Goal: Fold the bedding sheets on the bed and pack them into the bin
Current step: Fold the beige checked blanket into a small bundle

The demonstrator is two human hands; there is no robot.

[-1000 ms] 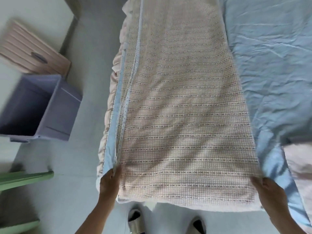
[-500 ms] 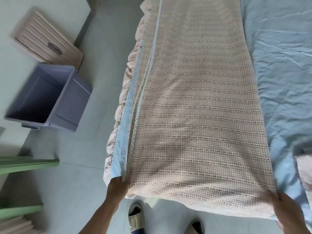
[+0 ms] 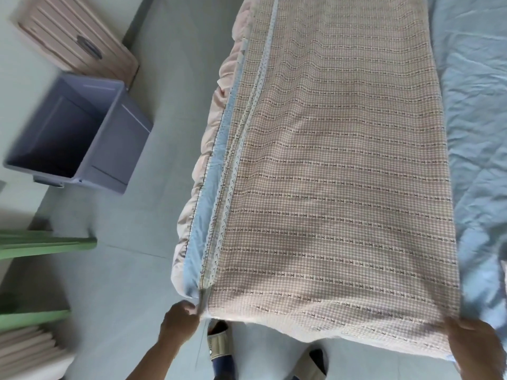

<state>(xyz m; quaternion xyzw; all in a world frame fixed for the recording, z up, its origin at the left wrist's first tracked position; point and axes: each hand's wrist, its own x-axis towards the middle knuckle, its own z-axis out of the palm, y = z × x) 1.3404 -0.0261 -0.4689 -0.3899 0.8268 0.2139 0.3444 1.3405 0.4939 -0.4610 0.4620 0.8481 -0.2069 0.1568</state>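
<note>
Both hands, left hand (image 3: pixel 179 318) and right hand (image 3: pixel 470 337), grip the checked sheet's (image 3: pixel 343 187) near corners.

Soft, even daylight; no hard glare. A broad faint shadow lies across the near half of the pink checked woven blanket (image 3: pixel 343 187). Weave pattern sharp at centre. Left side motion-blurred: purple plastic bin (image 3: pixel 79 133), green wooden rails (image 3: pixel 46 245) and pink slatted lid (image 3: pixel 74 42) are smeared. Wide-angle distortion bows the blanket's long edges outward. The crumpled light-blue sheet (image 3: pixel 477 119) shows soft crease shadows.
</note>
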